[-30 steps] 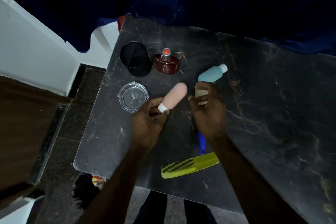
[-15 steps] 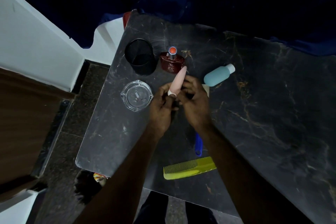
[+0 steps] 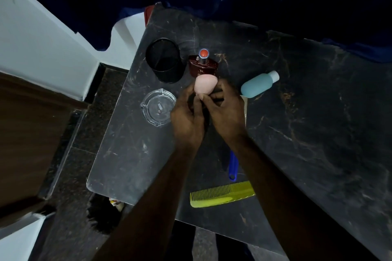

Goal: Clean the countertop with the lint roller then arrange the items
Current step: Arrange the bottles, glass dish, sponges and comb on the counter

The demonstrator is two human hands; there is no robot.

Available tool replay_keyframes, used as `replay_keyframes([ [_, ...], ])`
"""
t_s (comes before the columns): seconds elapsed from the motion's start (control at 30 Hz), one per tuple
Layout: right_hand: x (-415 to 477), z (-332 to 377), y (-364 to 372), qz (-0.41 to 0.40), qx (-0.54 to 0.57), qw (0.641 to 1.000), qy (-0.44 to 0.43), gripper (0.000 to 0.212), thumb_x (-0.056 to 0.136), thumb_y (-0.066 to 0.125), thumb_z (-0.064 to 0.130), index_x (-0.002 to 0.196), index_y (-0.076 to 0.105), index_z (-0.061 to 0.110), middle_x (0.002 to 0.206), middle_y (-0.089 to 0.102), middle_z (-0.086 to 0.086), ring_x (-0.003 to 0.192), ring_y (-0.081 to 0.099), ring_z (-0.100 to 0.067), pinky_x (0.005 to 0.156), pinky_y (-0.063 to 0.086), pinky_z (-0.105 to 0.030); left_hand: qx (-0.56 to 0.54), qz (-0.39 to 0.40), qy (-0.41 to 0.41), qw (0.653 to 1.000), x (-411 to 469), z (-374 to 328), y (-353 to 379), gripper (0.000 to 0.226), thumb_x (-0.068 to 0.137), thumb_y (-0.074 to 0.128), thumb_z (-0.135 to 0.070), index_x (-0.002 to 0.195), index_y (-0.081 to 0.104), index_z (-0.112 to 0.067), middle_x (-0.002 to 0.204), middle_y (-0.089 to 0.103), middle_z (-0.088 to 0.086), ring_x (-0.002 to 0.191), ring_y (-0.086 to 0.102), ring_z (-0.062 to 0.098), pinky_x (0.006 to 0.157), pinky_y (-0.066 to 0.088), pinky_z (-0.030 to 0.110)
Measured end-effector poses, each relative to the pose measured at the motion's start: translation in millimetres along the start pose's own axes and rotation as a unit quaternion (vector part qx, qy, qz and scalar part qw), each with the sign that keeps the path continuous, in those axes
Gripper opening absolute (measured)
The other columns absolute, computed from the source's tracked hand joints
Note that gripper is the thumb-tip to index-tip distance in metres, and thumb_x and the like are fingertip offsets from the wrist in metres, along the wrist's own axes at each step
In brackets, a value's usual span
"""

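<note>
Both my hands meet over the middle of the dark marble countertop (image 3: 318,133). My left hand (image 3: 186,121) and my right hand (image 3: 224,112) both grip the pink bottle (image 3: 205,84), which stands on end so I see its rounded base. The lint roller lies under my right forearm: only its blue handle (image 3: 232,166) and a strip of its pale roll (image 3: 245,104) show. A yellow-green comb (image 3: 220,194) lies near the front edge.
A black mesh cup (image 3: 165,59) and a dark red perfume bottle (image 3: 203,65) stand at the back left. A clear glass ashtray (image 3: 158,106) sits left of my hands. A teal bottle (image 3: 258,84) lies on its side to the right. The counter's left edge drops to the floor.
The pink bottle was tilted in my left hand; it now stands on end. My right hand left the lint roller's roll and came over to grip the bottle too.
</note>
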State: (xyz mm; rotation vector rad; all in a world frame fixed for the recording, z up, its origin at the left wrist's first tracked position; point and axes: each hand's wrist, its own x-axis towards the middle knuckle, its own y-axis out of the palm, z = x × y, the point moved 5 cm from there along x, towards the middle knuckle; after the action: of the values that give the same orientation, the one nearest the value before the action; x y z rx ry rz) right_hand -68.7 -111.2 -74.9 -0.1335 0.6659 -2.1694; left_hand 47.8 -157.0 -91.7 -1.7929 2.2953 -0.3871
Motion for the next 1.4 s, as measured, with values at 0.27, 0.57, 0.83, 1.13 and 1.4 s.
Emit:
replay_keyframes([
  [0.27,0,0,5,0.005,-0.040,0.999,0.001,0.050,0.095,0.070,0.030,0.139,0.053,0.014,0.113,0.075,-0.003,0.103,0.072,-0.015,0.090,0.059,-0.039,0.071,-0.002,0.035,0.997,3,-9,-2,0.036,0.106,0.049,-0.011,0.138,0.065,-0.006,0.131,0.071,0.010,0.119,0.064,0.025,0.107,0.050,0.049],
  [0.57,0,-1,12,0.016,-0.082,0.997,-0.005,0.037,0.098,0.062,0.034,0.129,0.059,0.014,0.115,0.074,-0.001,0.106,0.070,-0.016,0.092,0.058,-0.040,0.034,0.010,0.023,0.999,-4,-8,0,0.043,0.107,0.053,-0.003,0.150,0.052,-0.002,0.141,0.067,0.010,0.129,0.065,0.020,0.110,0.052,0.047],
  [0.83,0,-3,17,0.040,-0.115,0.993,0.002,0.040,0.099,0.059,0.032,0.136,0.054,0.017,0.124,0.071,-0.004,0.115,0.067,-0.020,0.100,0.054,-0.044,0.019,0.005,0.019,1.000,-7,-5,-2,0.047,0.103,0.055,0.003,0.149,0.053,-0.002,0.142,0.064,0.010,0.132,0.062,0.018,0.113,0.050,0.044],
  [1.13,1,-1,21,0.052,-0.114,0.992,-0.003,0.041,0.099,0.061,0.027,0.137,0.056,0.014,0.124,0.071,-0.005,0.114,0.068,-0.022,0.101,0.053,-0.044,0.018,0.009,0.007,1.000,-9,0,-4,0.052,0.099,0.055,0.007,0.150,0.051,0.000,0.146,0.061,0.015,0.136,0.059,0.024,0.116,0.047,0.050],
  [1.4,0,-1,22,0.055,-0.117,0.992,-0.001,0.043,0.099,0.061,0.028,0.139,0.054,0.016,0.128,0.070,-0.004,0.118,0.066,-0.021,0.103,0.052,-0.044,0.037,0.015,0.016,0.999,-9,0,-5,0.053,0.097,0.058,0.008,0.150,0.051,0.001,0.146,0.060,0.015,0.136,0.057,0.023,0.117,0.044,0.048],
])
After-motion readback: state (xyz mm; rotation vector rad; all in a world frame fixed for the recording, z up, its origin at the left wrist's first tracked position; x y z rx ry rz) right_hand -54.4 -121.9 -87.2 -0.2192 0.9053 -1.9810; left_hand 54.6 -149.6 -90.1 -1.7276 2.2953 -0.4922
